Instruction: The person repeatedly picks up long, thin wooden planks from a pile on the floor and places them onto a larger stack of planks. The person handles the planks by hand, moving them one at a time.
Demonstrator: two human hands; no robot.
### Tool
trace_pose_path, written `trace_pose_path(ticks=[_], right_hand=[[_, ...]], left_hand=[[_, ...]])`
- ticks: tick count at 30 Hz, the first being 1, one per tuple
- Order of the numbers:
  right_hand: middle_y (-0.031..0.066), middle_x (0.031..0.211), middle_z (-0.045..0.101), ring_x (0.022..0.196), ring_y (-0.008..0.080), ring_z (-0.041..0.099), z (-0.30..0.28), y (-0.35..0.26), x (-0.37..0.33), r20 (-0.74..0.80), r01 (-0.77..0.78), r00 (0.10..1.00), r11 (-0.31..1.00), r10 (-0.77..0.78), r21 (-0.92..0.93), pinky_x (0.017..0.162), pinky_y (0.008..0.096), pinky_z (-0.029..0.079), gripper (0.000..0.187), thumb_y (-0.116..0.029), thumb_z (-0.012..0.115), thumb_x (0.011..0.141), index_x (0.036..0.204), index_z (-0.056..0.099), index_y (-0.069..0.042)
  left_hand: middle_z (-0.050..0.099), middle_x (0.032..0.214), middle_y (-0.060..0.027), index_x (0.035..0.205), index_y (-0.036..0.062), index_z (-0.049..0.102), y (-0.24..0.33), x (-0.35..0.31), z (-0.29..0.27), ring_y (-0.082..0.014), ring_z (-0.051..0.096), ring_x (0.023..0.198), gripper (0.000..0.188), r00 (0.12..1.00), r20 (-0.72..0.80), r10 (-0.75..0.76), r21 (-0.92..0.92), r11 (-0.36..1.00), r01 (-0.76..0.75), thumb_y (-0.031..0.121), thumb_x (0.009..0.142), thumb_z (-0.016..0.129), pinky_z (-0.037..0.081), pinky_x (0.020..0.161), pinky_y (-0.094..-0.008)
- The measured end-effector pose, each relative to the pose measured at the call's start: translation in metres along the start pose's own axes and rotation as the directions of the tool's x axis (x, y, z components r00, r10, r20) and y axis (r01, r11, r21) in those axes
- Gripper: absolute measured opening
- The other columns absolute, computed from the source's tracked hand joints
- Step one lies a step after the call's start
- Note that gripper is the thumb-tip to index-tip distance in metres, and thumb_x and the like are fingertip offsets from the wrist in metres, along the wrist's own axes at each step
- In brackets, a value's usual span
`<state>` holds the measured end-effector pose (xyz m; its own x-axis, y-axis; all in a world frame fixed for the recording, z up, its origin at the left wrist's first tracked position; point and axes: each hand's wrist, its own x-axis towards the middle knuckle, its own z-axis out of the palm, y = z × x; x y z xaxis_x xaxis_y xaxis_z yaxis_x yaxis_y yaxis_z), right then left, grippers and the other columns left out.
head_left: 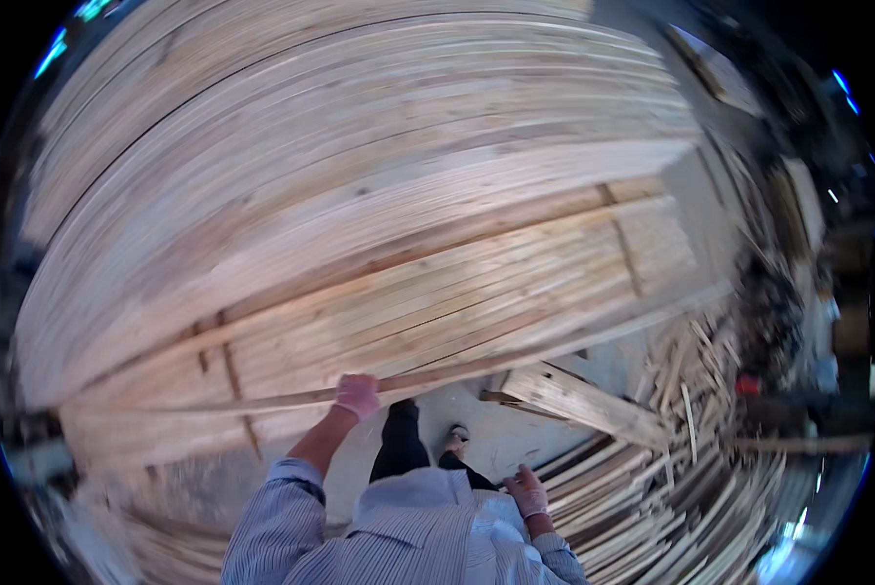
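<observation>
My left hand (357, 394), in a pale thin glove, is closed around a long, narrow wooden board (476, 367). The board runs far out to both sides of that hand, along the front of a stack of planks (437, 302). Low beside my body, my right hand (527, 490) is held away from the board, also in a pale glove. Its fingers look loosely bent and apart, with nothing seen in them.
A large pile of long planks (359, 190) fills the space ahead. Right of my feet lies a thick wooden beam (588, 405). Many loose wooden strips (642, 497) cover the floor at the lower right, with jumbled offcuts (696, 366) beyond them.
</observation>
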<state>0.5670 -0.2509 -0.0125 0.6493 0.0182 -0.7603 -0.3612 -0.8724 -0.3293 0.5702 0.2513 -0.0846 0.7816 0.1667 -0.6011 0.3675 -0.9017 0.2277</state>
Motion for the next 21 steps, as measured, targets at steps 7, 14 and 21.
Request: trace_pose_path(ticks=[7,14,21], right_hand=[[0.0239,0.128,0.063,0.121,0.0454,0.058,-0.100,-0.088,-0.010,0.048,0.569,0.629,0.418,-0.776,-0.708,0.111,0.0519,0.042,0.093,-0.032,0.089,0.071,0.147,0.046,0.000],[0.0217,0.092,0.075,0.096,0.0339,0.073,-0.136,-0.052,0.039,0.549,0.617,0.787,0.349,-0.282,-0.705,0.091,0.0413,0.057,0.049,-0.040,0.080,0.077,0.108,0.073,-0.003],[0.0083,0.102,0.076,0.097,0.0299,0.073,-0.140,0.011,0.098,0.690,0.460,0.713,0.658,0.127,-0.596,0.083,0.0439,0.058,0.028,-0.040,0.068,0.083,0.100,0.076,-0.020]], left_hand=[[0.074,0.101,-0.0181,0.100,0.0122,0.076,0.062,-0.159,0.042,-0.0405,0.070,0.097,0.029,0.988,0.150,0.021,-0.304,0.952,0.026,0.030,0.080,0.063,0.055,0.087,-0.0502],[0.074,0.103,-0.0174,0.110,0.0103,0.075,0.103,-0.231,0.061,-0.0386,0.069,0.098,0.030,0.997,0.043,0.062,-0.341,0.939,-0.043,0.027,0.088,0.064,0.054,0.088,-0.0479],[0.074,0.094,-0.0006,0.100,0.0025,0.074,0.035,-0.322,0.156,-0.0169,0.065,0.085,0.021,0.346,-0.257,-0.902,-0.914,0.111,-0.391,0.020,0.092,0.063,0.052,0.080,-0.0351]])
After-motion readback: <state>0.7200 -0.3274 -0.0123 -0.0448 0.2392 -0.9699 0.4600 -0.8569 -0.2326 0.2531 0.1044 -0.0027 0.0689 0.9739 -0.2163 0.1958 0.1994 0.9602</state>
